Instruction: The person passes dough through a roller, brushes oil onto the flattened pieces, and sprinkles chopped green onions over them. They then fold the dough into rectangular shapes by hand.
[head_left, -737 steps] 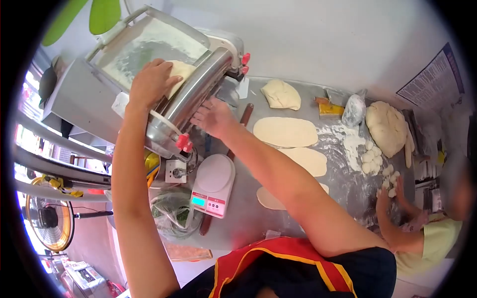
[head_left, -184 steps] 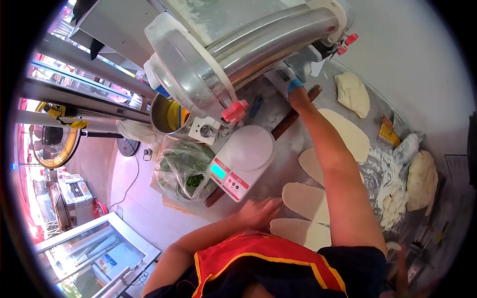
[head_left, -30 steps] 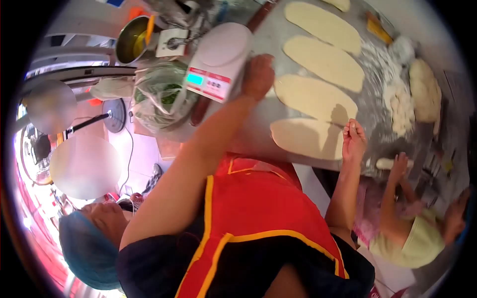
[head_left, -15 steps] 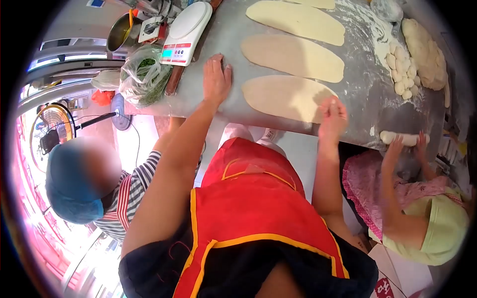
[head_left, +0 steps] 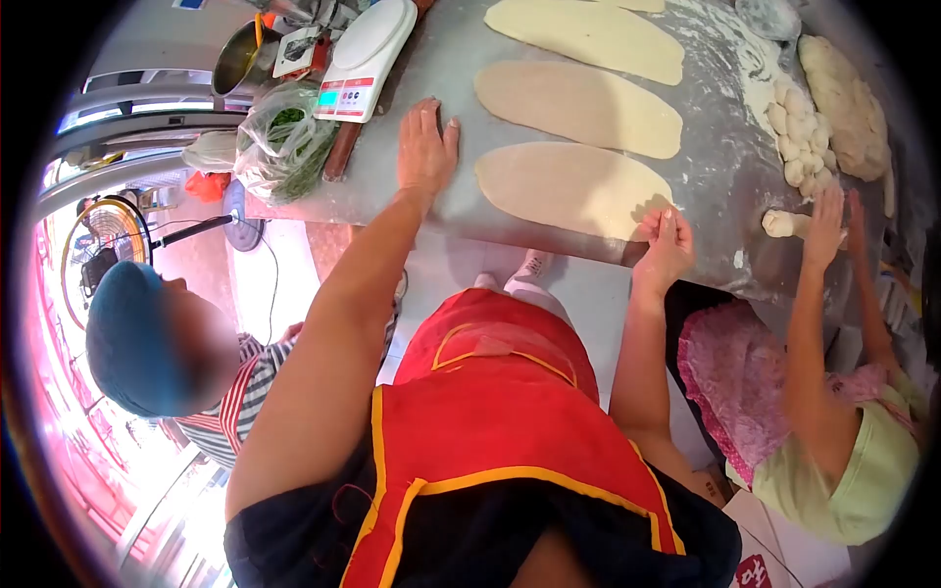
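Observation:
My left hand (head_left: 426, 152) lies flat on the metal table (head_left: 392, 211), fingers stretched, left of the nearest dough sheet. That sheet of dough (head_left: 559, 186) is a long, thin oval along the front edge. At its right end my right hand (head_left: 668, 253) has thumb and fingers pinched together on the dough's edge. Two similar sheets, a middle dough sheet (head_left: 578, 106) and a farther dough sheet (head_left: 588, 39), lie in parallel behind it, and part of another shows at the top.
A digital scale (head_left: 363, 59), a bag of greens (head_left: 284, 142) and a metal bowl (head_left: 243, 61) stand at the left. Dough pieces (head_left: 799, 132) and a big dough lump (head_left: 843, 108) lie right. A co-worker's hands (head_left: 828, 225) are at a dough roll (head_left: 784, 224). Another person (head_left: 147, 338) stands left.
My right hand has turned and shifted slightly right and down at the dough's end. My left hand stays flat. The right co-worker's hands have moved farther over the dough roll.

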{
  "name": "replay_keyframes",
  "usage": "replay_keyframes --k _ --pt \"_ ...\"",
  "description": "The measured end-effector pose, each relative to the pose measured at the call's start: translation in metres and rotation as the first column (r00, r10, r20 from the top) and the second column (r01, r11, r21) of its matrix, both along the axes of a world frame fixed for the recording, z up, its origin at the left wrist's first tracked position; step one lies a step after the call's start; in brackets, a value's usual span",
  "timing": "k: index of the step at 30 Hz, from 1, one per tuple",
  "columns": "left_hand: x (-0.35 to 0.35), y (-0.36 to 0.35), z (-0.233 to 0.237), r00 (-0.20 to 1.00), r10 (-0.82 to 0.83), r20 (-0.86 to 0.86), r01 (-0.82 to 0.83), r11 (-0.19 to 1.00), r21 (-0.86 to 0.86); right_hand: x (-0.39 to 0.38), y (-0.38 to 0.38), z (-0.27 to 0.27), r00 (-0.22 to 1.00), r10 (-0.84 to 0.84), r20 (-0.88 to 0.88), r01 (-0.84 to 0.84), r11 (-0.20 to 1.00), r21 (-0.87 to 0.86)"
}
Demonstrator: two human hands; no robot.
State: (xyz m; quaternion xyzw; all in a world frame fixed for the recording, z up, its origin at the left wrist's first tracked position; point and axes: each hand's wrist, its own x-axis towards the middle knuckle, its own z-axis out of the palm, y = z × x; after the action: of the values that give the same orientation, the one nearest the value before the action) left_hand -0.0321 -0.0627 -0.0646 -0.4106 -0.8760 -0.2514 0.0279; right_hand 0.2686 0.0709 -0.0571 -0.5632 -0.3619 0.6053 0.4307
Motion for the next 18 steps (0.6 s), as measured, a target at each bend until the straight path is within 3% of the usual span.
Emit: replay_keyframes --k 3,4,7,9,11,15,17,18 --pt "-0.001 0.0 -0.003 1.0 -0.01 -0.003 0.01 1.0 0.017 -0.023 -0.032 -0.005 0.971 0.158 -0.179 -0.15 0.987 0.057" --pt "-0.001 0.0 -0.004 1.0 -0.013 -0.006 0.013 1.0 0.019 -0.038 -0.046 0.006 0.948 0.23 -0.218 -0.245 0.968 -0.045" --pt "-0.001 -0.001 0.0 1.0 -0.017 0.004 0.017 1.0 0.002 -0.025 -0.035 -0.005 0.984 0.159 -0.075 -0.153 0.985 0.08" --pt "-0.001 -0.002 0.001 1.0 -0.016 0.001 0.016 1.0 -0.004 0.005 -0.01 -0.013 0.994 -0.046 -0.102 0.044 0.999 -0.026" --pt "-0.001 0.0 0.001 1.0 -0.011 -0.006 0.011 1.0 0.0 0.016 -0.001 -0.016 0.997 -0.074 -0.026 0.072 0.995 -0.064" --pt "-0.004 0.0 -0.003 0.999 -0.013 -0.03 0.013 1.0 0.001 -0.063 -0.044 0.007 0.938 0.275 -0.21 -0.293 0.954 -0.06" --pt "-0.004 -0.003 -0.006 0.999 -0.013 -0.037 0.013 1.0 0.007 -0.078 -0.046 0.013 0.917 0.343 -0.202 -0.357 0.934 -0.036" --pt "-0.004 -0.003 -0.006 0.999 -0.016 -0.042 0.016 1.0 0.014 -0.076 -0.037 0.016 0.954 0.256 -0.155 -0.271 0.958 -0.09"
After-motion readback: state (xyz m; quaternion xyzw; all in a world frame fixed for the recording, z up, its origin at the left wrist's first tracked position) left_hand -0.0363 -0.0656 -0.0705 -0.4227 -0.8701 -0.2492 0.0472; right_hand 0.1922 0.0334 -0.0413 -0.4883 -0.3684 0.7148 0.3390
